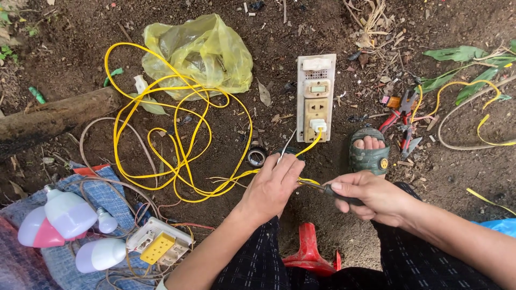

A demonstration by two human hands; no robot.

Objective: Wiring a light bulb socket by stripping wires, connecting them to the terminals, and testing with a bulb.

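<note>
Outdoor spot, bare dark soil ground [64,48] with twigs and dry leaf bits scattered. Flat daylight, no hard shadows. A weathered log [54,115] lies well left of the hands. Green leaves [457,53] on the ground far up and right of them. A blue cloth [102,185] is spread on the soil low and left. A red plastic stool [309,249] sits just below the hands.

Yellow plastic bag [199,53], red-handled pliers [400,115], white bulbs [70,215] on blue cloth [102,185], tape roll [256,156].
</note>
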